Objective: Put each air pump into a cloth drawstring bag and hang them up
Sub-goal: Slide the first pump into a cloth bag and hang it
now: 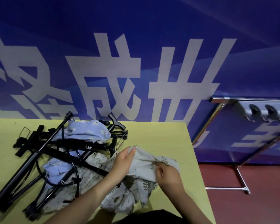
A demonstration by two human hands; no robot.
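**Opening a cloth bag beside the pile of pumps**

While both hands work at lower centre of the frame, each pinches the rim of a white leaf-print drawstring bag (142,165): the left hand (122,162) grips the raised upper edge, the right hand (166,175) grips the lower edge, apparently to spread the mouth so that a pump can go in. Its body trails down onto the yellow desk (165,135). Farther left lies a tangle of black air pumps (44,152), crossed over one another, with two pale blue floral bags (87,131) caught among them; none appears bagged yet. Beyond, at right, a metal rack (242,172) stands on the red floor, likely the hanging place, before a blue banner (136,46).
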